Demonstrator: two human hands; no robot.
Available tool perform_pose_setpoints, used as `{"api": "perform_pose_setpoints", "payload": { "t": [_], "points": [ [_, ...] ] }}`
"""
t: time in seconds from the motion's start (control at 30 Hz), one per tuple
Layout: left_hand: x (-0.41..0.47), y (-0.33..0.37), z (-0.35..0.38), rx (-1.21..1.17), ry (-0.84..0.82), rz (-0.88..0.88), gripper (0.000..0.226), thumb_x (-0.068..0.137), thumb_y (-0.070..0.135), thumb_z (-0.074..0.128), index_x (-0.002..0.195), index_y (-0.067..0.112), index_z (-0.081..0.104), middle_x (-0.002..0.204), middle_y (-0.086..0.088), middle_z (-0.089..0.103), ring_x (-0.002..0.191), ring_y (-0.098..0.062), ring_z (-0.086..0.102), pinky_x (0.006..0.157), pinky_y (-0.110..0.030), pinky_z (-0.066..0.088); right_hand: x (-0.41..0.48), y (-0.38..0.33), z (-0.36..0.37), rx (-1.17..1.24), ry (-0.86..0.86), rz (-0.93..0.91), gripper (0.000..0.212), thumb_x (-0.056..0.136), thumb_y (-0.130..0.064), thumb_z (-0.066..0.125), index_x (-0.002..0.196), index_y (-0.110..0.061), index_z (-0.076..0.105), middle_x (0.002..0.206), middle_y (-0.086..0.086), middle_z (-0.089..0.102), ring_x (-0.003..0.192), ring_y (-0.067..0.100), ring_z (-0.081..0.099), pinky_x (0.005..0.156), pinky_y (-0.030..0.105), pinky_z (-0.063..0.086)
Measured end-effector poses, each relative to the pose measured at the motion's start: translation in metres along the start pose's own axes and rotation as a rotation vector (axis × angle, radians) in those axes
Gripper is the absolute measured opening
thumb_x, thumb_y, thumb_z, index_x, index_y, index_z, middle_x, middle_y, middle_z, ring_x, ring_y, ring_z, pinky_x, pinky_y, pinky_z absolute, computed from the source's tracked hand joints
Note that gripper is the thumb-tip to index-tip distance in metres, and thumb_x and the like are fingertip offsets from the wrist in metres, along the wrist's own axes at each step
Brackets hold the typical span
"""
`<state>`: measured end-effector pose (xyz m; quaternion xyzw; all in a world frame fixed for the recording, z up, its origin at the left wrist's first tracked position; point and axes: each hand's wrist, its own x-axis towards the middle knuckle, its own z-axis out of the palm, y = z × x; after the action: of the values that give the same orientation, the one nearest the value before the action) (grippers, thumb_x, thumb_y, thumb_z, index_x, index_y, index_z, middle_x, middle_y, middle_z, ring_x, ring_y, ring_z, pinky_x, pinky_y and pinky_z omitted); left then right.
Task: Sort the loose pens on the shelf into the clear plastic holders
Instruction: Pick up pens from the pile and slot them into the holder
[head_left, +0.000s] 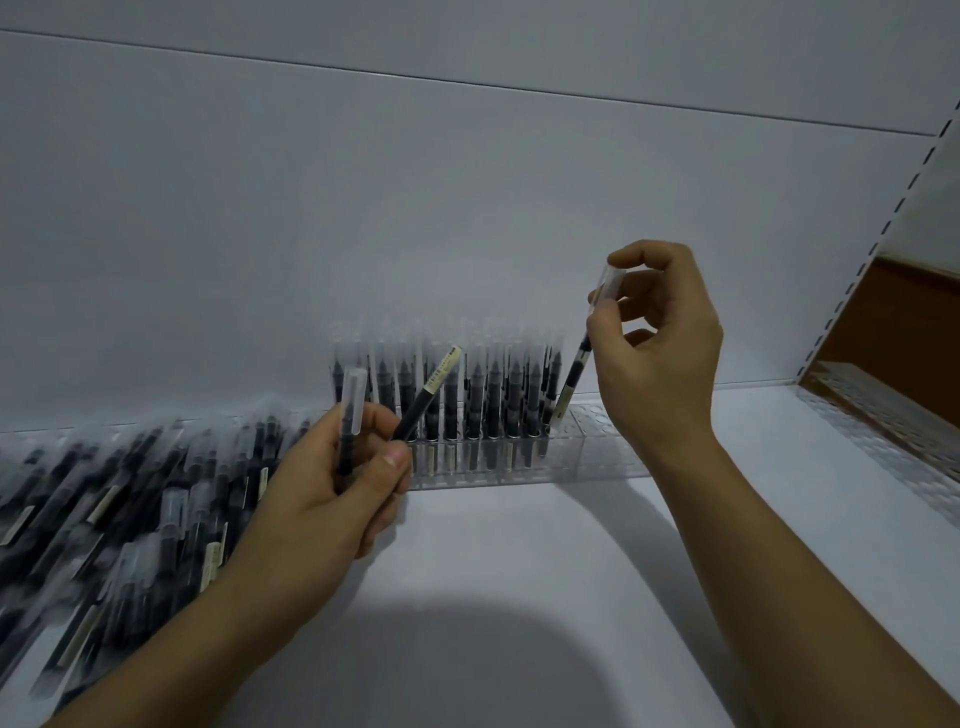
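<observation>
A tilted pen (581, 358) is pinched by its clear cap between the thumb and fingers of the right hand (655, 343), right of the frame's centre. Its lower end is set at the top of the clear holder (597, 449), just beside the last of the standing pens (470, 397); whether it sits in a hole cannot be told. Two more are gripped in the left hand (332, 486), lower centre-left: an upright pen (351, 415) with its clear cap on top, and a slanted pen (430, 392) leaning up to the right, labelled end on top. The clear holder is placed along the back of the white shelf (519, 551) at mid-frame, its left part filled and bare holes shown at its right. Loose pens (130, 499), blurred, are piled on the shelf at lower left. A second holder (883, 434) is seen at the right edge
</observation>
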<state>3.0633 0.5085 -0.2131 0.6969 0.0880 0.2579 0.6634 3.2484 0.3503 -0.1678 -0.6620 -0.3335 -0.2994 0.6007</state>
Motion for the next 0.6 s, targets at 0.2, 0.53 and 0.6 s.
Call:
{"api": "perform_pose_setpoints", "payload": {
  "t": [0.2, 0.53, 0.6],
  "points": [
    [-0.0003, 0.0014, 0.0005, 0.007, 0.014, -0.001, 0.010, 0.087, 0.016, 0.061, 0.091, 0.024, 0.065, 0.064, 0.005, 0.056, 0.047, -0.004, 0.044, 0.042, -0.017, 0.035, -0.0003, 0.0008, 0.0011, -0.026, -0.064, -0.011, 0.025, 0.092, -0.006, 0.064, 0.111, -0.020, 0.058, 0.091, 0.000, 0.068, 0.078, 0.017, 0.066, 0.056, 0.024, 0.051],
    [0.0011, -0.0008, -0.0003, 0.085, 0.042, 0.022, 0.011, 0.093, 0.007, 0.060, 0.096, 0.016, 0.063, 0.062, 0.009, 0.056, 0.046, -0.002, 0.045, 0.041, -0.015, 0.036, -0.0010, 0.0033, 0.0002, -0.086, -0.178, -0.031, 0.028, 0.086, -0.005, 0.069, 0.103, -0.025, 0.060, 0.092, -0.009, 0.065, 0.078, 0.016, 0.067, 0.060, 0.024, 0.053],
    [0.0017, -0.0013, -0.0005, 0.086, 0.036, 0.026, 0.010, 0.093, 0.007, 0.060, 0.096, 0.016, 0.063, 0.061, 0.011, 0.056, 0.045, -0.002, 0.044, 0.041, -0.015, 0.036, -0.0012, 0.0034, 0.0000, -0.082, -0.187, -0.019, 0.029, 0.085, -0.004, 0.069, 0.102, -0.025, 0.060, 0.093, -0.009, 0.065, 0.078, 0.016, 0.066, 0.060, 0.023, 0.053]
  ]
}}
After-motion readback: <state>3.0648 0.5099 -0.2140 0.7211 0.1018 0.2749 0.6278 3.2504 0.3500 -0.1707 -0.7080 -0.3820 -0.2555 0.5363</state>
